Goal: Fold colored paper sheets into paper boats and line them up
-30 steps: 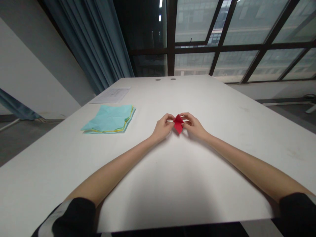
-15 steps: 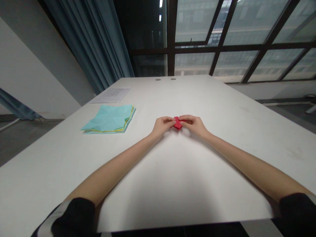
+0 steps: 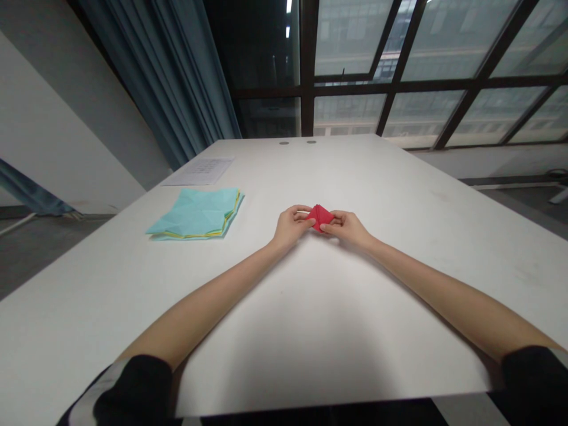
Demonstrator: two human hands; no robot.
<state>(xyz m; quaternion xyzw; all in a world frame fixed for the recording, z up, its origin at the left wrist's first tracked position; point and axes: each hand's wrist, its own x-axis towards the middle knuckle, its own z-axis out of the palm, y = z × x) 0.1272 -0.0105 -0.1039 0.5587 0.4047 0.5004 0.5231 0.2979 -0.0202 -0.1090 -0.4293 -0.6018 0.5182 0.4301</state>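
Note:
Between my two hands is a small piece of folded red paper [image 3: 320, 216], roughly diamond-shaped with a crease running down its middle. My left hand [image 3: 290, 226] pinches its left corner, thumb in front and fingers behind. On the other side my right hand [image 3: 348, 227] grips the lower right part, with the thumb on the front face. The fingers behind the paper are partly hidden. Both forearms reach forward over the white table [image 3: 319, 331].
Left of my hands lies a stack of light blue and yellow paper sheets [image 3: 199, 212]. Behind it is a printed white sheet [image 3: 199, 171]. A blue curtain [image 3: 164, 71] and dark-framed windows stand beyond the table's far edge.
The red paper now shows more of its face between my hands, as a wider diamond. My right-hand fingers have shifted slightly down and to its lower right side.

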